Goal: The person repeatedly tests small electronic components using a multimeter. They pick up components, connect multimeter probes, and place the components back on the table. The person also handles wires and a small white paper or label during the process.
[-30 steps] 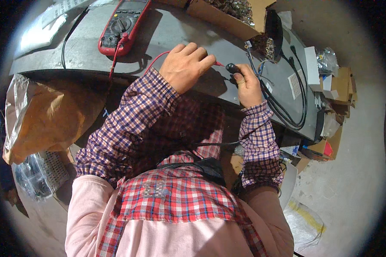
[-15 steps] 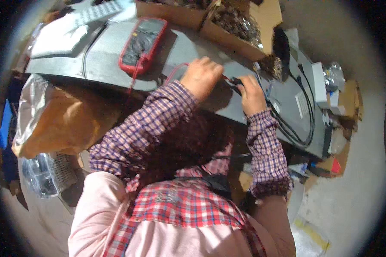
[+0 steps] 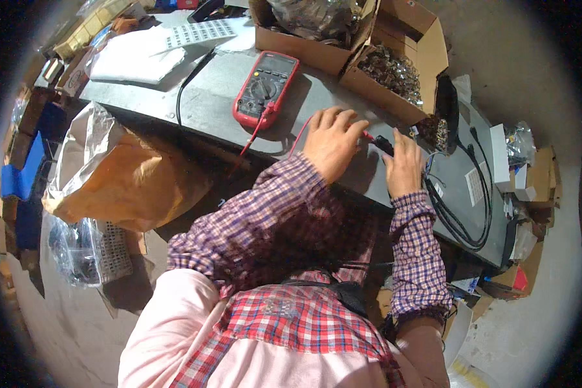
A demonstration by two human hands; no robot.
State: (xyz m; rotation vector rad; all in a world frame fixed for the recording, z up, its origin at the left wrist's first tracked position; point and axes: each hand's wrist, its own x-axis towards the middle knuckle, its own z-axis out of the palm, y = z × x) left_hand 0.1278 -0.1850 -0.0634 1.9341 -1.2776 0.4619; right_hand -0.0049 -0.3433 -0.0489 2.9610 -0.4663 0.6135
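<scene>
Over the grey bench, my left hand (image 3: 335, 143) is closed around a red test probe (image 3: 368, 134), of which only a short tip end shows beyond the fingers. That end meets a black cable connector (image 3: 383, 145), pinched by my right hand (image 3: 405, 165). Whether the probe sits inside the connector or only touches it, I cannot tell. Left of my hands lies a red-cased multimeter (image 3: 264, 90) with a dark dial. A red test lead (image 3: 252, 139) hangs from it over the bench edge, and another red stretch of lead runs up to my left hand.
Two cardboard boxes of small parts (image 3: 387, 74) stand behind my hands. A black cable (image 3: 456, 236) loops on the bench at right. White sheets (image 3: 136, 61) lie far left, above a brown paper bag (image 3: 136, 184) below the front edge. A white carton (image 3: 500, 155) stands right.
The whole view has shifted, so the bench and both hands appear lower and farther right. My left fingers look more spread along the probe; the right hand still pinches the connector.
</scene>
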